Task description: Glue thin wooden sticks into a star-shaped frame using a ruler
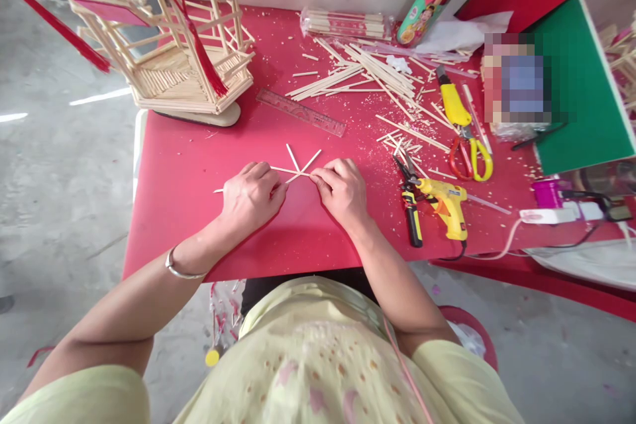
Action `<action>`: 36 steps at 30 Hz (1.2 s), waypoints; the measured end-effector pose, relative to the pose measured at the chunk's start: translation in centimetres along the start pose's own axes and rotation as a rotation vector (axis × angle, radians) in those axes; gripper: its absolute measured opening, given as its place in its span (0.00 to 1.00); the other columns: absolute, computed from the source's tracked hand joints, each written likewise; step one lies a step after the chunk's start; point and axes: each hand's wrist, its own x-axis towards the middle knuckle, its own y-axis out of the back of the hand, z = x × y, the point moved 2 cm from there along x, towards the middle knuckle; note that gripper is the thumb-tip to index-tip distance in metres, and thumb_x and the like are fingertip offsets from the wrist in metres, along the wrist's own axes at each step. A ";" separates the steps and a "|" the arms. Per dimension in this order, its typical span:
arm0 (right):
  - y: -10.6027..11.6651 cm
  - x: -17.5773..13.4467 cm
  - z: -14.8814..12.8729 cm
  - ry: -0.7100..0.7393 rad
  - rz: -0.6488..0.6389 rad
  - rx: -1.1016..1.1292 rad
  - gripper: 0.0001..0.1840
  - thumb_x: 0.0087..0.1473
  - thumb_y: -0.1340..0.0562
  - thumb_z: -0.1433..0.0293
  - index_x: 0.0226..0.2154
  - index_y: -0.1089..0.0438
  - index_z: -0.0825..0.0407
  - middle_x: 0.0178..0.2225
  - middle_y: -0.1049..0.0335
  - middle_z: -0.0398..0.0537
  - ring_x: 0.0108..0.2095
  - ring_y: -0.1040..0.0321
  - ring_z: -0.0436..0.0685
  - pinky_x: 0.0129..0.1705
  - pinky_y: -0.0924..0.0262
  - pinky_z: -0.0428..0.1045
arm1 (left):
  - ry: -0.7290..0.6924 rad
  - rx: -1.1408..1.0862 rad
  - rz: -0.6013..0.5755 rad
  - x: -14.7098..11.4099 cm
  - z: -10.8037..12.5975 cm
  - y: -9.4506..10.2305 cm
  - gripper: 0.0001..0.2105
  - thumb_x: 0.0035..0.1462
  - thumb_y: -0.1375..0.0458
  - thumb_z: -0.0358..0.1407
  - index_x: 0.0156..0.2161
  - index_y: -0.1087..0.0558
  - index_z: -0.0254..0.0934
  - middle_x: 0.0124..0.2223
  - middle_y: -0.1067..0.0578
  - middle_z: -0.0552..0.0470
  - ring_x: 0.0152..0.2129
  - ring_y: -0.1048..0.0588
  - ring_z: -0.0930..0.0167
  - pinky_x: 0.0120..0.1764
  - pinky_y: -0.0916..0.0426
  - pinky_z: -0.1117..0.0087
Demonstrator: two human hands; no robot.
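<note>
Crossed sticks [299,173] are sitting over the red table [173,212], btwn both hands; L hand [253,192] is gripping one stick end, R hand [342,189] is pinching another, prob. steadying the join. Glue gun [450,202] & pliers [411,212] are lying R (handy, presumably on purpose); loose sticks [380,73] & ruler [301,112] are lying beyond.

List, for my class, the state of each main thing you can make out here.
Left hand: curled, gripping a stick
Right hand: pinching a stick end
Crossing sticks: held, meeting near one point
Glue gun: lying down, unheld; heat can't be seen
Ruler: lying flat
Loose sticks: heaped untidily
Packed sticks: wrapped in clear plastic
Stick pavilion: standing, roofed, tassels hanging
Table: partly strewn with scraps
</note>
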 end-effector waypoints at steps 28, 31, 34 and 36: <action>-0.1 -0.1 0.1 0.028 0.015 -0.011 0.15 0.74 0.40 0.60 0.42 0.19 0.47 0.37 0.28 0.50 0.42 0.37 0.61 0.46 0.40 0.56 | -0.005 0.024 0.010 0.0 0.0 0.0 0.16 0.70 0.43 0.42 0.30 0.26 0.39 0.34 0.24 0.45 0.35 0.25 0.63 0.32 0.41 0.64; -0.1 0.0 0.0 0.017 0.011 -0.004 0.15 0.74 0.40 0.60 0.42 0.19 0.46 0.38 0.28 0.50 0.42 0.38 0.61 0.47 0.41 0.56 | -0.006 0.027 0.010 0.0 0.0 -0.1 0.16 0.70 0.43 0.42 0.30 0.26 0.39 0.34 0.24 0.45 0.35 0.25 0.63 0.32 0.41 0.64; 0.0 0.0 -0.1 0.016 0.014 0.004 0.15 0.74 0.40 0.60 0.42 0.19 0.46 0.37 0.28 0.50 0.42 0.38 0.61 0.47 0.41 0.56 | -0.011 0.027 0.014 -0.1 -0.1 -0.2 0.16 0.70 0.43 0.42 0.30 0.26 0.38 0.34 0.24 0.46 0.35 0.25 0.64 0.32 0.41 0.64; 0.0 0.0 -0.1 0.024 0.021 0.002 0.15 0.74 0.40 0.60 0.42 0.19 0.46 0.37 0.28 0.50 0.42 0.38 0.61 0.46 0.40 0.56 | -0.010 0.033 0.017 -0.1 0.0 -0.2 0.16 0.70 0.43 0.42 0.30 0.26 0.38 0.34 0.24 0.46 0.36 0.25 0.64 0.31 0.42 0.64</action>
